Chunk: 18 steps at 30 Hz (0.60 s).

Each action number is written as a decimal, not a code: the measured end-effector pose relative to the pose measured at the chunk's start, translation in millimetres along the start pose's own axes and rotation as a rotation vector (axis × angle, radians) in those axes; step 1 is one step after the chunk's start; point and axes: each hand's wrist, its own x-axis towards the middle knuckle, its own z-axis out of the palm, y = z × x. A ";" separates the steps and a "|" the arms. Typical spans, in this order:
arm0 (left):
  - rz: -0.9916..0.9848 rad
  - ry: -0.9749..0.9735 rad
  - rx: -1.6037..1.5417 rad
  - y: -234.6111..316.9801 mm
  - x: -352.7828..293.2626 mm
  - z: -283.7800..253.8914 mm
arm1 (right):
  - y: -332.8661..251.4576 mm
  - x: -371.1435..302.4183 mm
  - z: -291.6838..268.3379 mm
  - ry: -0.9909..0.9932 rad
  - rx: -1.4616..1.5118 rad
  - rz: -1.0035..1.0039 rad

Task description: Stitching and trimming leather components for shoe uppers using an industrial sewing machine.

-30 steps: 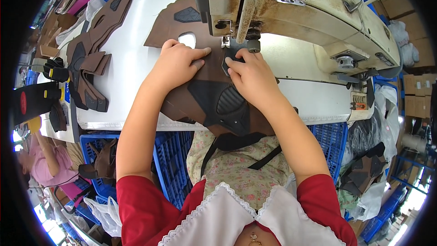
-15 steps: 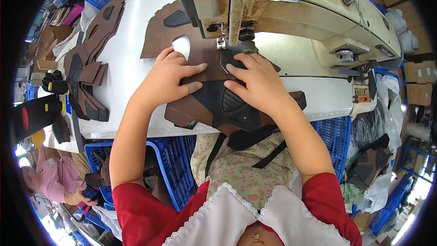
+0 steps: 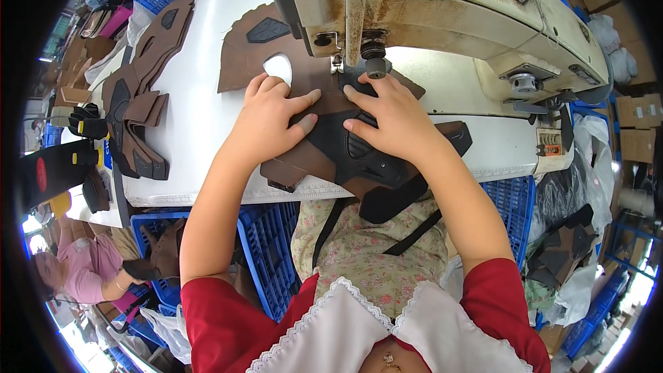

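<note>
A brown and black shoe-upper piece (image 3: 304,167) lies under the sewing machine's presser foot (image 3: 336,64), its near end hanging over the table's front edge. My left hand (image 3: 268,121) presses on it left of the foot, thumb and forefinger stretched out, the other fingers bent beside a white oval opening (image 3: 278,68). Close to the foot on the right, my right hand (image 3: 390,114) rests palm-down with fingers apart, partly covering a black overlay and the ribbed black patch (image 3: 359,146). Beyond my left hand the brown part spreads flat, bearing a black angular patch (image 3: 268,30).
Stacked brown and black pieces (image 3: 141,107) lie on the white table's left side. The sewing machine arm (image 3: 442,10) spans the right. Blue crates (image 3: 266,249) stand below the table edge. At the left, a person in pink (image 3: 90,269) handles dark pieces.
Both hands have shifted slightly: the left to the right along the piece, the right a little too. The near end of the shoe-upper piece has swung right. The person in pink has raised a dark piece.
</note>
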 end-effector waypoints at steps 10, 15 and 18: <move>-0.026 0.038 0.023 -5.2 11.0 5.9 | 19.0 15.8 -8.4 0.052 0.110 -0.058; -0.064 0.035 0.037 -6.6 16.6 8.7 | 28.0 23.3 -7.1 0.103 0.071 -0.134; -0.111 0.003 0.010 -8.8 19.4 9.5 | 29.6 26.3 -5.2 0.139 0.076 -0.159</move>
